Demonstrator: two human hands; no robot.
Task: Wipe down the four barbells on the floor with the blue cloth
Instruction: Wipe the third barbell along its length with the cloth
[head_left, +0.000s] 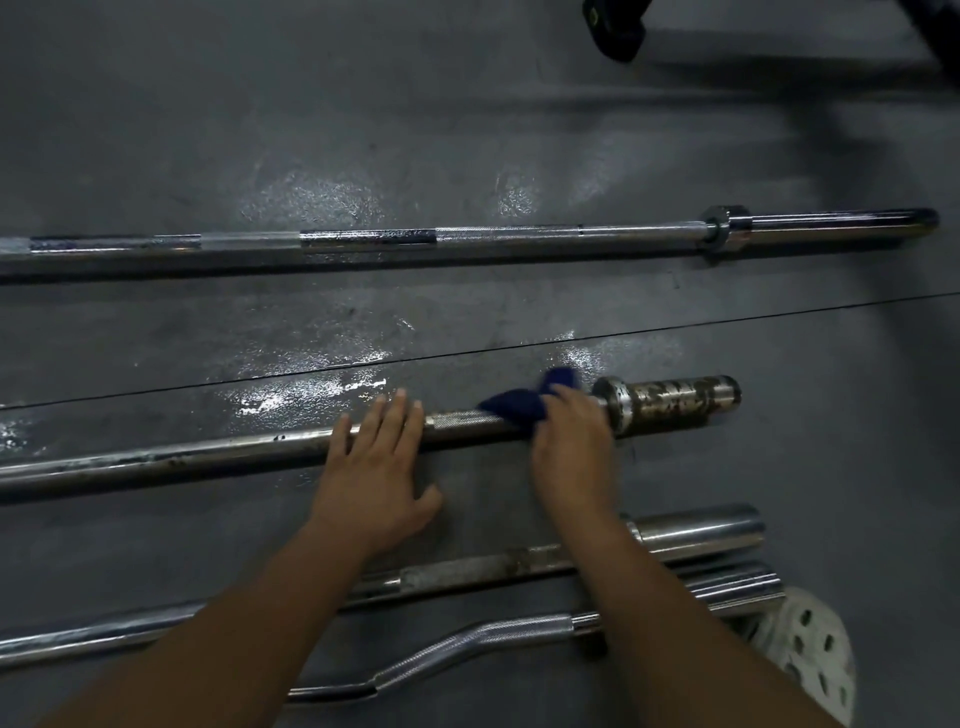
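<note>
Right, floor (467, 130) first: dull grey, pebbled texture, dim light. Thin dark seam (332, 368) runs across it L to R, rising slightly toward the R edge. Glossy wet patches (311, 389) sit along the seam, w/ more further back, catching the light. Top R corner: dark gear (615, 31), black, cut off by the frame, can't tell what it is; soft shadow under it.

Four bars lie roughly parallel on the floor; the three straight ones run out of frame at L. Far barbell (467, 241): bright chrome, collar near its R end, beyond the seam, well apart from the rest. Second barbell (208, 457): duller shaft, spotted; its R sleeve (675, 402) is mottled w/ brown marks. Third barbell (467, 566): nearer the person, fat shiny sleeve at R, brownish patch mid-shaft. Curl bar (493, 631): wavy, knurled, closest to camera, just beside the third.

Blue cloth (519, 410): dark blue, bunched, on the second barbell's shaft just L of the collar, blurred. Right grip (571, 441) is clenched over it, fingers curled round cloth & shaft together, also blurred. Left grip (374, 478) is released: flat, fingers straight & a bit spread, laid across the same shaft further L, thumb splayed on the near side. Both forearms bare, crossing over third barbell & curl bar.

Bottom R: white shoe (815, 649) w/ holes, near the sleeve ends of the two closest bars.
</note>
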